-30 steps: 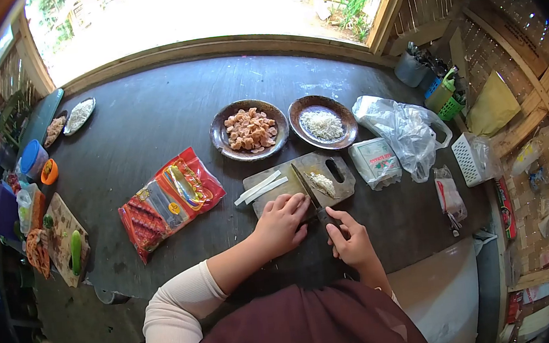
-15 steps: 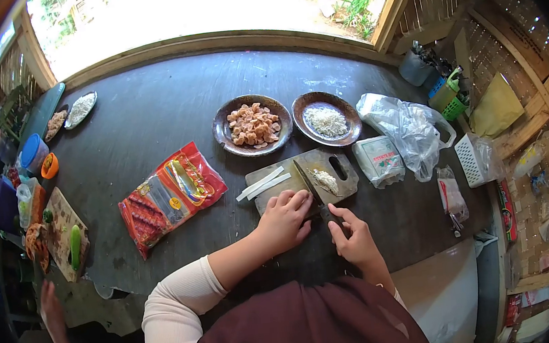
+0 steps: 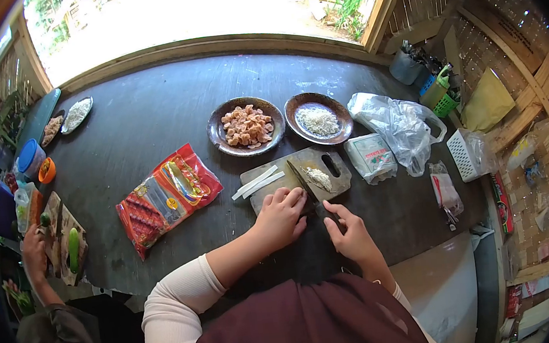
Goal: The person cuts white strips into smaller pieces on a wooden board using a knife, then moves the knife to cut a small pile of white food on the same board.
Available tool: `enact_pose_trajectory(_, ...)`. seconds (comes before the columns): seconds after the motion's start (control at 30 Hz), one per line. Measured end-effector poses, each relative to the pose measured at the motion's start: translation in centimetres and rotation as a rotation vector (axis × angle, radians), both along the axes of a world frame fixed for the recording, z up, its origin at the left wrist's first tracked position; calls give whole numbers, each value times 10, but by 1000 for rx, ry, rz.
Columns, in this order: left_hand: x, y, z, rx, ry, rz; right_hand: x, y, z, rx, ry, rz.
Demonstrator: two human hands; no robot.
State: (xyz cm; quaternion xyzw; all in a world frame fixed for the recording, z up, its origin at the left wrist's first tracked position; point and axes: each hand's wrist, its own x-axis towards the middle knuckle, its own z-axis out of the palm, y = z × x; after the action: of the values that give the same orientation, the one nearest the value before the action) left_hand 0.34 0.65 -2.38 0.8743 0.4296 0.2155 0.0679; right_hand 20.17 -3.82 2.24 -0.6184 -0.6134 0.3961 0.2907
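My right hand (image 3: 349, 230) grips a knife (image 3: 300, 181) by its handle, the blade standing across a wooden cutting board (image 3: 255, 173). Close on the blade's left side, my left hand (image 3: 282, 217) has its fingers curled down on the board; whatever is under them is hidden. Two or so long white strips (image 3: 259, 181) lie on the board above my left fingers. To the right of the blade is a small heap of finely cut white bits (image 3: 318, 178). Behind the board are a brown plate of sliced sausage-like pieces (image 3: 247, 126) and a brown plate of white shreds (image 3: 319, 122).
A red sausage packet (image 3: 168, 198) lies left of the board. To its right are a wrapped white packet (image 3: 372, 155) and a plastic bag (image 3: 410, 135). At far left, another person's hand (image 3: 33, 251) is beside a board with a cucumber (image 3: 74, 250).
The other person's hand at the left has moved up to the board there, and more of their sleeve shows. The view has shifted slightly; my own hands stay nearly in place.
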Motion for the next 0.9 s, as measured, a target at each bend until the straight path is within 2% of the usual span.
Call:
enact_pose_trajectory(0.03,0,0,0,1,0,-2,-3,5,-6,1,0,-2)
enact_pose_trajectory(0.1,-1,0,1,-27,-26,3,-7,16,-24,379,1,112)
enact_pose_trajectory(0.13,-1,1,0,-18,-24,3,-6,16,-23,388,2,112)
enact_pose_trajectory(0.2,-2,1,-4,-9,-29,1,-4,18,-20,174,76,44)
enact_pose_trajectory(0.23,-2,1,-3,-5,-29,0,-4,17,-18,177,77,44)
enact_pose_trajectory(0.3,-2,1,-3,-4,-40,-2,-4,12,-11,15,190,3)
enact_pose_trajectory(0.53,-3,1,-5,2,-35,-9,-6,-9,-7,22,205,-47)
enact_pose_trajectory(0.8,-4,0,-5,-5,-31,-14,-6,-9,-7,110,17,-15)
enact_pose_trajectory(0.9,-4,0,-5,-7,-33,-12,-8,-10,-4,127,23,-24)
